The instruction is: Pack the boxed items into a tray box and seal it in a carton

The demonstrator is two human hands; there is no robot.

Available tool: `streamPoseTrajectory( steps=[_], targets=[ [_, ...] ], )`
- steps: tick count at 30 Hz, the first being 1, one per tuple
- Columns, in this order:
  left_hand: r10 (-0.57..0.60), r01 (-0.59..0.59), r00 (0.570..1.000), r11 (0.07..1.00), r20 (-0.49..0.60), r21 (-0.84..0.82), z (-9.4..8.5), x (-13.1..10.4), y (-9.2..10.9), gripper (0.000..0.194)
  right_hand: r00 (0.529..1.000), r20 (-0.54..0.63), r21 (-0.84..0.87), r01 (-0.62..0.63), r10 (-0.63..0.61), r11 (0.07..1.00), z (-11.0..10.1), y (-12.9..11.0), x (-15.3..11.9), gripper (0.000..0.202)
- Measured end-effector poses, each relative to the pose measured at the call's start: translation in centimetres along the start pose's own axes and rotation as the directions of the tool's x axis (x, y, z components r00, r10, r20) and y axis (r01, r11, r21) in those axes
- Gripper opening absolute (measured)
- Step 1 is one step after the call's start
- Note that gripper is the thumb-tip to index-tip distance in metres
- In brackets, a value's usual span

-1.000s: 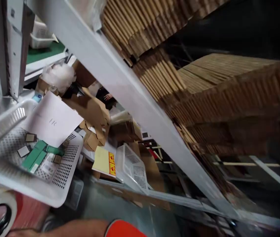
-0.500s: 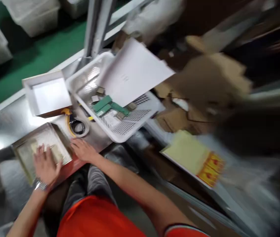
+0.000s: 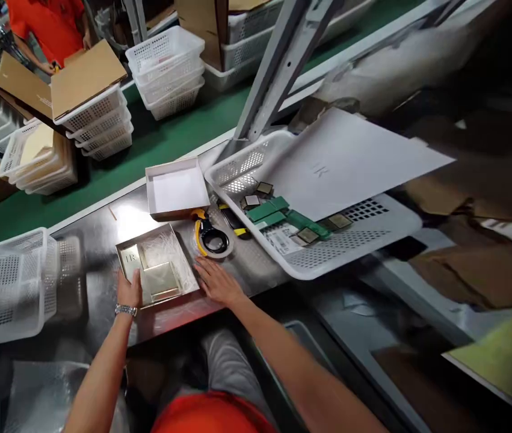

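A shallow open box lies on the metal table, lined with clear crinkled film. My left hand is at its left side, thumb and fingers closed around a small gold box with dark letters on its top. Another gold box, flat and shiny, rests in the middle of the open box. My right hand lies open against the right side of the open box, fingers stretched out and holding nothing. Just beyond it are a yellow-and-black tape dispenser and a box lid, inside up.
A white perforated basket at the right holds a large white sheet, green strips and small gold-edged pieces. Another basket stands left. A metal post rises behind. Across the green floor, a person in orange stands near stacked baskets.
The view has swung left, bringing the left basket and the far person into sight. My left hand has gone from lying over the open box to gripping the small gold box at its left side.
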State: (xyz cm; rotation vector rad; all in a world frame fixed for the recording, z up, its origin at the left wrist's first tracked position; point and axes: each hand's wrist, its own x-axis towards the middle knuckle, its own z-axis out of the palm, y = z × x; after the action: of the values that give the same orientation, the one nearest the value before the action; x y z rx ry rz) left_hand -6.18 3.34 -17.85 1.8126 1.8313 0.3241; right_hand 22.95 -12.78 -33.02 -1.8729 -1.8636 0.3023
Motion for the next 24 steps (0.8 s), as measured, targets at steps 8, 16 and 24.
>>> streamPoseTrajectory(
  steps=[8, 16, 24],
  targets=[
    [-0.062, 0.063, 0.998, 0.995, 0.018, -0.072, 1.0, 0.0, -0.5, 0.046, 1.000, -0.020, 0.001, 0.004, -0.004, 1.000, 0.3, 0.3, -0.6, 0.054],
    [-0.038, 0.040, 0.999, 0.990, 0.022, -0.138, 1.3, -0.2, -0.7, 0.049, 0.998, 0.059, -0.038, -0.022, 0.024, 0.999, -0.1, 0.2, -0.7, 0.056],
    [-0.006, 0.008, 1.000, 0.997, 0.030, -0.075, 1.6, 0.1, -1.4, 0.053, 0.998, 0.057, -0.036, -0.021, 0.023, 0.999, -0.2, 0.2, -0.5, 0.058]
  ],
)
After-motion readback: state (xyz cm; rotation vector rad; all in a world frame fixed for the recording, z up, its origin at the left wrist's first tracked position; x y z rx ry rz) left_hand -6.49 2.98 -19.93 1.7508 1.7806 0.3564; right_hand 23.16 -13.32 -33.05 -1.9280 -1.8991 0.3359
